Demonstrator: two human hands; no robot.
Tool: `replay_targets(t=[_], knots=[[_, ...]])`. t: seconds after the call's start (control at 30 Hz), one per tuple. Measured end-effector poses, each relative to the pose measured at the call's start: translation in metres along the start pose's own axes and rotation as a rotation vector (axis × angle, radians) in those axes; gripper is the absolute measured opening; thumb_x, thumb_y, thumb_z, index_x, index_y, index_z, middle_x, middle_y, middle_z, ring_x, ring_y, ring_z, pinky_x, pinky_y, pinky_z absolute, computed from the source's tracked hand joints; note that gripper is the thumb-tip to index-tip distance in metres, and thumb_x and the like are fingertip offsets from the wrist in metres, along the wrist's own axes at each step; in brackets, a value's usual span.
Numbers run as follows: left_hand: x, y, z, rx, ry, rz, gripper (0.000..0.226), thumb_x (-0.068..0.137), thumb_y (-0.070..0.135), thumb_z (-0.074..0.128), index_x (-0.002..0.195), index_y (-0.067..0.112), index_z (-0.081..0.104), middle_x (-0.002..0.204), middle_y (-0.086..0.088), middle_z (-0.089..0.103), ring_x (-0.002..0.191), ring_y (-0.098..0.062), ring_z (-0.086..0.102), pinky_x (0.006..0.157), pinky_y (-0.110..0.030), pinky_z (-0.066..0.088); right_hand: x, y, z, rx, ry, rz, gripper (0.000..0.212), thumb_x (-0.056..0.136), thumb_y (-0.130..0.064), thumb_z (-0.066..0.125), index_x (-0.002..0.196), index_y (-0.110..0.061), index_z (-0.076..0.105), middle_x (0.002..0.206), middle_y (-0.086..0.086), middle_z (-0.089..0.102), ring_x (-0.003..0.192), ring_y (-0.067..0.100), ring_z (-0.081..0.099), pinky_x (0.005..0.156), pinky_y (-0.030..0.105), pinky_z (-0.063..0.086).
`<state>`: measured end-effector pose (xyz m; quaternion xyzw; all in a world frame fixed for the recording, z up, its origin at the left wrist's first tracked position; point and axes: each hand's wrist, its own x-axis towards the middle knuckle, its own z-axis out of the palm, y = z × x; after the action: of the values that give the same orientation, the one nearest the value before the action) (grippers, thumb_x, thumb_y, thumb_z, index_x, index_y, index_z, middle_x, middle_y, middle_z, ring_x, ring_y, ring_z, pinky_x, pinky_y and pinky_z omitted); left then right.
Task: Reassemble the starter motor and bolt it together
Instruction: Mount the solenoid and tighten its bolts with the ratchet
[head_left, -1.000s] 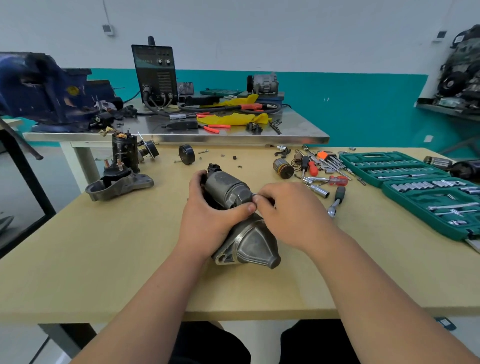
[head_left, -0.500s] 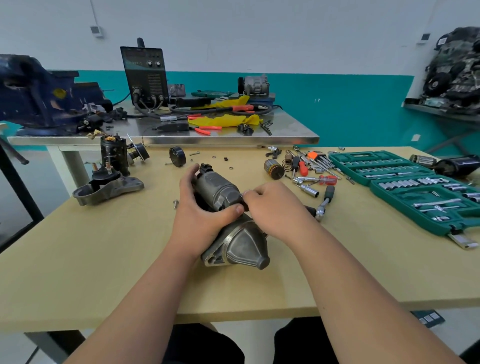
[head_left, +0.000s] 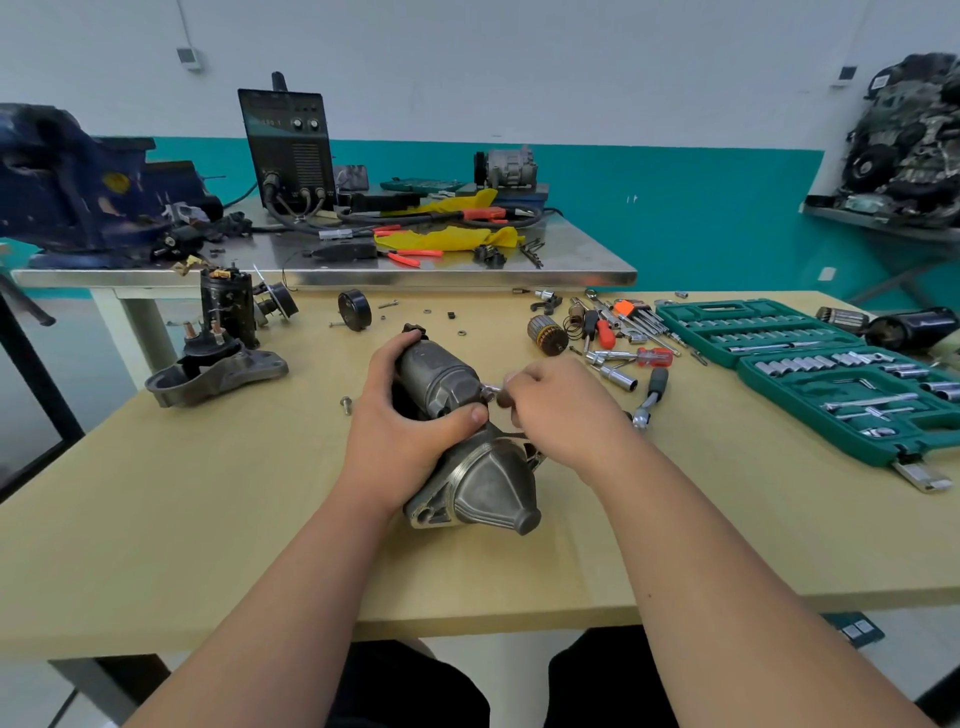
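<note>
A grey starter motor (head_left: 457, 421) lies on the wooden table (head_left: 208, 509), its cone-shaped nose housing (head_left: 491, 491) pointing toward me. My left hand (head_left: 402, 423) wraps round its cylindrical body, thumb on top. My right hand (head_left: 558, 408) pinches a small metal tool or bolt (head_left: 492, 391) against the motor's right side; what the fingers hold is partly hidden. A loose bolt (head_left: 345, 404) lies left of the motor.
A second dismantled starter (head_left: 218, 358) sits far left. An armature (head_left: 546, 335), screwdrivers (head_left: 636, 356), a ratchet (head_left: 649, 397) and two open green socket sets (head_left: 852, 384) lie on the right. A black pulley (head_left: 355, 310) and small washers lie behind the motor. A steel bench (head_left: 467, 270) stands beyond.
My right hand has drawn back slightly from the motor, exposing a small metal piece at its fingertips. My left hand keeps its grip on the body.
</note>
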<state>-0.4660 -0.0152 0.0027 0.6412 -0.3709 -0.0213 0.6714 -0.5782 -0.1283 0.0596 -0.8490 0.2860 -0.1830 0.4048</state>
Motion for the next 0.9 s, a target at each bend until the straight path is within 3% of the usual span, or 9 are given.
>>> replay_targets(t=[0.1, 0.23, 0.37, 0.5, 0.57, 0.63, 0.8, 0.9], knots=[[0.001, -0.001, -0.001, -0.004, -0.011, 0.003, 0.086, 0.049, 0.045, 0.084, 0.127, 0.045, 0.047, 0.121, 0.006, 0.057, 0.100, -0.011, 0.065, 0.088, -0.036, 0.057, 0.001, 0.004, 0.000, 0.125, -0.050, 0.017, 0.034, 0.087, -0.055, 0.052, 0.086, -0.023, 0.066, 0.075, -0.008, 0.064, 0.062, 0.008, 0.056, 0.054, 0.027, 0.039], [0.001, -0.002, -0.002, 0.001, -0.015, -0.002, 0.085, 0.049, 0.046, 0.084, 0.125, 0.050, 0.047, 0.122, 0.008, 0.056, 0.102, -0.011, 0.065, 0.088, -0.038, 0.057, 0.008, 0.013, 0.000, 0.115, -0.028, 0.056, 0.019, 0.094, -0.034, 0.051, 0.089, -0.022, 0.064, 0.072, -0.005, 0.061, 0.057, 0.012, 0.050, 0.053, 0.028, 0.037], [0.002, -0.003, -0.001, -0.003, -0.013, 0.008, 0.085, 0.049, 0.045, 0.084, 0.126, 0.049, 0.048, 0.122, 0.008, 0.057, 0.102, -0.011, 0.065, 0.089, -0.038, 0.057, 0.008, 0.015, 0.001, 0.195, -0.062, 0.050, 0.036, 0.085, -0.055, 0.052, 0.094, -0.023, 0.065, 0.074, -0.008, 0.062, 0.060, 0.010, 0.051, 0.055, 0.028, 0.036], [0.002, -0.005, -0.001, 0.007, -0.008, 0.009, 0.085, 0.049, 0.045, 0.084, 0.126, 0.049, 0.047, 0.125, 0.005, 0.056, 0.104, -0.012, 0.064, 0.089, -0.035, 0.056, 0.011, 0.024, 0.003, 0.061, 0.036, 0.056, 0.018, 0.096, -0.033, 0.048, 0.093, -0.022, 0.063, 0.072, -0.006, 0.057, 0.063, 0.011, 0.051, 0.056, 0.027, 0.036], [0.003, -0.005, 0.000, 0.008, 0.003, 0.021, 0.086, 0.048, 0.047, 0.084, 0.126, 0.047, 0.048, 0.125, 0.005, 0.057, 0.104, -0.009, 0.064, 0.088, -0.030, 0.055, 0.008, 0.024, 0.002, 0.152, 0.044, 0.023, 0.028, 0.090, -0.051, 0.050, 0.081, -0.026, 0.060, 0.069, -0.009, 0.058, 0.060, 0.008, 0.054, 0.054, 0.026, 0.036], [0.004, -0.005, 0.003, 0.023, 0.015, 0.034, 0.087, 0.047, 0.049, 0.084, 0.127, 0.045, 0.048, 0.123, 0.009, 0.057, 0.101, -0.003, 0.063, 0.084, -0.022, 0.053, 0.007, 0.021, 0.003, 0.130, 0.013, -0.013, 0.041, 0.079, -0.066, 0.049, 0.083, -0.027, 0.063, 0.070, -0.013, 0.063, 0.060, 0.002, 0.060, 0.051, 0.023, 0.038], [0.003, -0.007, 0.009, 0.034, 0.076, 0.005, 0.085, 0.045, 0.050, 0.084, 0.123, 0.052, 0.048, 0.122, 0.016, 0.055, 0.105, -0.004, 0.062, 0.091, -0.031, 0.053, 0.038, 0.058, -0.017, -0.104, 0.171, 0.081, 0.026, 0.098, -0.029, 0.046, 0.110, -0.017, 0.065, 0.080, -0.005, 0.061, 0.072, 0.009, 0.055, 0.059, 0.026, 0.038], [0.007, -0.007, 0.009, 0.059, 0.114, -0.012, 0.087, 0.043, 0.054, 0.083, 0.122, 0.055, 0.046, 0.115, 0.029, 0.052, 0.100, 0.009, 0.059, 0.081, -0.014, 0.049, 0.050, 0.090, -0.055, -0.335, 0.238, 0.160, 0.026, 0.097, -0.026, 0.047, 0.115, -0.019, 0.064, 0.084, -0.003, 0.062, 0.074, 0.012, 0.058, 0.060, 0.028, 0.043]])
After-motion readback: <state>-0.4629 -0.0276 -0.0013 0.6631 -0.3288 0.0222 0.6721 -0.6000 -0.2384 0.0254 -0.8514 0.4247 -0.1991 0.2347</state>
